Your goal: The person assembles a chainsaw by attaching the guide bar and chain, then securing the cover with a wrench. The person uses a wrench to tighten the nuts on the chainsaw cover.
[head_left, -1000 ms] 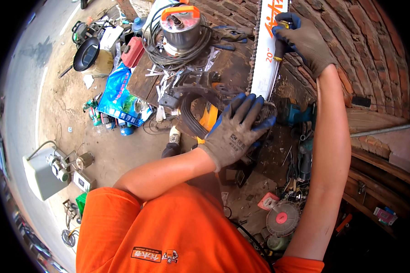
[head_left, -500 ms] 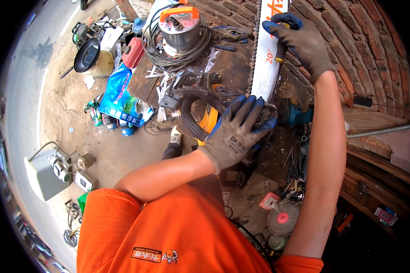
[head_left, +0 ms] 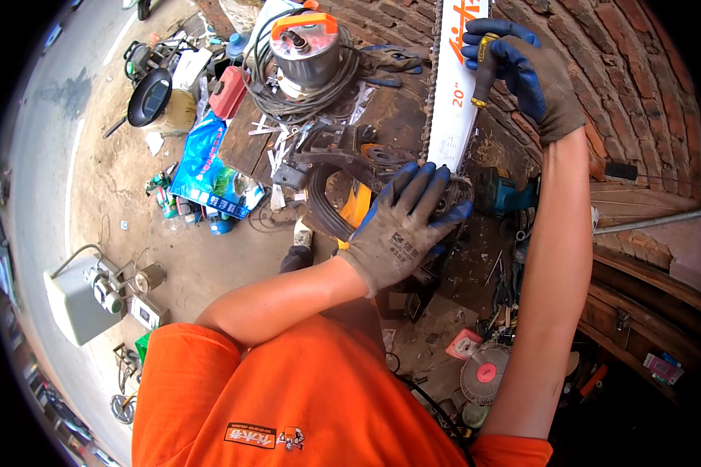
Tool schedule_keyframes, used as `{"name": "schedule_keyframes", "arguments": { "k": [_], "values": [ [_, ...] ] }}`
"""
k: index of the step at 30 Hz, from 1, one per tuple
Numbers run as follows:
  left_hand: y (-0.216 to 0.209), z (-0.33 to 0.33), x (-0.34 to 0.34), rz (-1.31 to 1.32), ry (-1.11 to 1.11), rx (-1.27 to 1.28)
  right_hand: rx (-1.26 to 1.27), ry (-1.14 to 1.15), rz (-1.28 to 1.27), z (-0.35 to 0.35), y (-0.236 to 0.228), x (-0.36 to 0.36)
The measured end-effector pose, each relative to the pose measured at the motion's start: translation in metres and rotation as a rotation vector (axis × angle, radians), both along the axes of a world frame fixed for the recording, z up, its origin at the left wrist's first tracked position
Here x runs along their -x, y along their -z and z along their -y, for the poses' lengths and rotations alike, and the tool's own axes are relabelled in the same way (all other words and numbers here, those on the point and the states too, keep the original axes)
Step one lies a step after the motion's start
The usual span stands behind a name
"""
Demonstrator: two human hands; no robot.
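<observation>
A chainsaw's white guide bar (head_left: 450, 117) with orange print points away from me, its toothed chain running along both edges. My left hand (head_left: 401, 229), in a grey-brown glove with blue edges, lies across the saw body at the base of the bar. Its fingers are stretched out and hold nothing. Just right of the bar, my gloved right hand (head_left: 541, 89) is raised, fingers closed around a screwdriver (head_left: 484, 71) with a black and yellow handle. I cannot make out the screwdriver's shaft. Much of the saw body is hidden beneath my left hand and wrist.
Beyond my left hand, a metal pump (head_left: 309, 56) with an orange handle stands in coiled cable on the wooden bench (head_left: 249, 140). A brick wall (head_left: 623, 86) rises at the right. A teal power tool (head_left: 497, 191) sits right of the saw; a small fan (head_left: 484, 372) is lower right.
My right hand has shifted slightly right, away from the bar, and turned, so more of the screwdriver handle shows. The left hand stays in place on the saw.
</observation>
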State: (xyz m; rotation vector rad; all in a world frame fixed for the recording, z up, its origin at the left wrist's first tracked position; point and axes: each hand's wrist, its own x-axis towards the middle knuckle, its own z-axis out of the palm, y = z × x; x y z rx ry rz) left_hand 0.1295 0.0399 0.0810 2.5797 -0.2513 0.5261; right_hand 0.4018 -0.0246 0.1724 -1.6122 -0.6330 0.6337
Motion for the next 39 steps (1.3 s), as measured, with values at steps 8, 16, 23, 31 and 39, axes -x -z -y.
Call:
{"name": "schedule_keyframes", "arguments": {
  "k": [8,16,23,31,39],
  "values": [
    [-0.002,0.001,0.0,-0.027,0.023,-0.003,0.073,0.054,0.114,-0.003,-0.005,0.009],
    [-0.003,0.002,0.0,-0.021,0.024,-0.003,0.568,0.173,0.6,-0.014,0.021,0.03],
    [-0.008,-0.001,0.003,-0.092,0.041,-0.015,0.782,0.041,0.829,0.019,0.015,0.082],
    [-0.026,-0.017,0.0,-0.169,0.183,0.053,0.642,0.547,0.741,0.033,-0.019,0.111],
    [-0.055,-0.137,-0.153,-0.5,0.047,1.325,0.504,0.411,0.798,0.089,-0.004,0.198]
  ]
}}
